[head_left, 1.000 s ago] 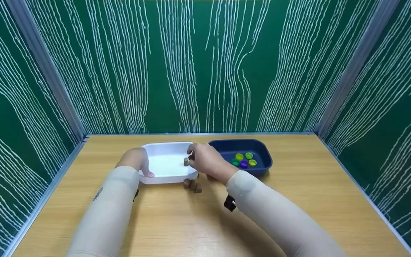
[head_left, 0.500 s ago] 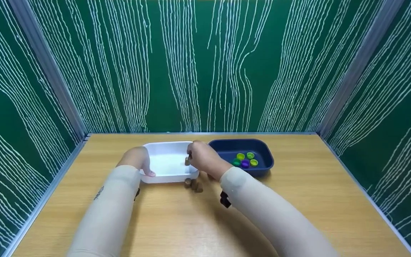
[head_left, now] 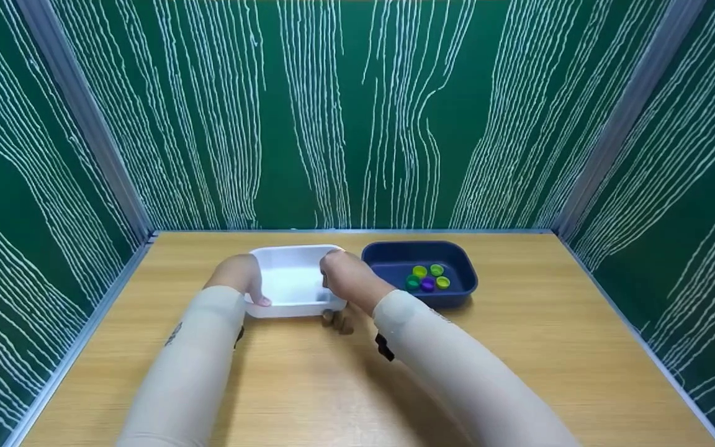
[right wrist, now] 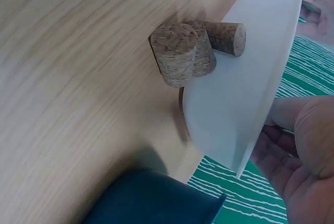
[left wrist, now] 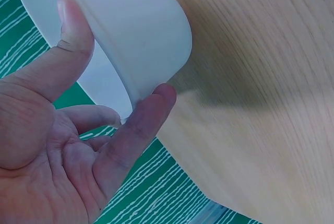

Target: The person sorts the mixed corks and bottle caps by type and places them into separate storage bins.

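Note:
My left hand [head_left: 238, 276] grips the left end of a white tray [head_left: 292, 308], with its thumb over the rim and other fingers against the outside, as the left wrist view shows. At the tray's right end my right hand [head_left: 346, 276] reaches inside over the wall. In the right wrist view its fingers [right wrist: 274, 161] go behind the white wall, so their tips and anything between them are hidden. Three brown corks [right wrist: 175, 54] sit close together on the table outside the tray, by its near right corner.
A dark blue tray [head_left: 388, 246] stands to the right of the white one. Several small round caps, among them yellow caps [head_left: 419, 272], a green cap [head_left: 413, 282] and a purple cap [head_left: 427, 284], lie in it. Green walls with white lines enclose the wooden table [head_left: 308, 385].
My right hand has shifted slightly left and lower into the white tray. The cork that stood inside by its fingers is now hidden behind the hand. My left hand stays on the tray.

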`<action>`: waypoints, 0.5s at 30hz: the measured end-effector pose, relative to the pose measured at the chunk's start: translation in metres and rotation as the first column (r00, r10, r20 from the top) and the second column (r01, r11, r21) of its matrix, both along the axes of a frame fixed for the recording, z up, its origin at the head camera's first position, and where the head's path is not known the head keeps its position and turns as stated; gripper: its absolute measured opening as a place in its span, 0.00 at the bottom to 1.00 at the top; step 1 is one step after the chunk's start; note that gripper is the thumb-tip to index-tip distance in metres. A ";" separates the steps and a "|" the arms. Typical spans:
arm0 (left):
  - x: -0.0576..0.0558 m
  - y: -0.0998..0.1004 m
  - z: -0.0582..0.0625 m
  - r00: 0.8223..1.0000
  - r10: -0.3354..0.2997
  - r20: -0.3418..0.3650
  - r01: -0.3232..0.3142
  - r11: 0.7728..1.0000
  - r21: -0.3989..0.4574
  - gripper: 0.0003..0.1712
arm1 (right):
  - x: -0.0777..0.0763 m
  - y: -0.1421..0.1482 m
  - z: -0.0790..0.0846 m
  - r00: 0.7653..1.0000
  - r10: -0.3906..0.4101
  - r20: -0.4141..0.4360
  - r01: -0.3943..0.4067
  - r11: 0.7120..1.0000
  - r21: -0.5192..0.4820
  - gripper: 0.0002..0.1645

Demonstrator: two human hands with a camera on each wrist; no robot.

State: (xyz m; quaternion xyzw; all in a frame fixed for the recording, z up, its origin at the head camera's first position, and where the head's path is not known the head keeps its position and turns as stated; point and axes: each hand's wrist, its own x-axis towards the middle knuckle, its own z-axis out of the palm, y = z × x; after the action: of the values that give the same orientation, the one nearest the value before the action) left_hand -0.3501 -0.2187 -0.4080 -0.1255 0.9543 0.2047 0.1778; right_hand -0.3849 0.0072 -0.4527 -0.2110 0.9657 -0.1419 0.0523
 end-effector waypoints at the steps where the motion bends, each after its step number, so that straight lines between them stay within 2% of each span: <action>1: -0.001 0.000 -0.001 1.000 0.005 0.000 -0.005 1.000 0.006 0.38 | -0.001 0.000 -0.001 1.000 0.005 -0.003 -0.005 1.000 0.008 0.07; 10: -0.001 0.000 0.001 1.000 0.000 0.006 0.000 1.000 0.010 0.36 | -0.001 -0.005 -0.006 1.000 0.013 0.027 -0.014 0.999 0.042 0.11; 15: 0.001 0.001 0.003 1.000 0.001 0.016 -0.001 1.000 0.009 0.37 | -0.001 -0.008 -0.010 0.998 -0.019 0.053 0.017 0.999 0.027 0.11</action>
State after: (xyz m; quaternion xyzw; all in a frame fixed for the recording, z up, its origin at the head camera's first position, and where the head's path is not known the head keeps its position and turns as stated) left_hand -0.3490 -0.2179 -0.4046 -0.1267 0.9518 0.2082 0.1860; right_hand -0.3862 -0.0003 -0.4623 -0.1976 0.9677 -0.1351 0.0797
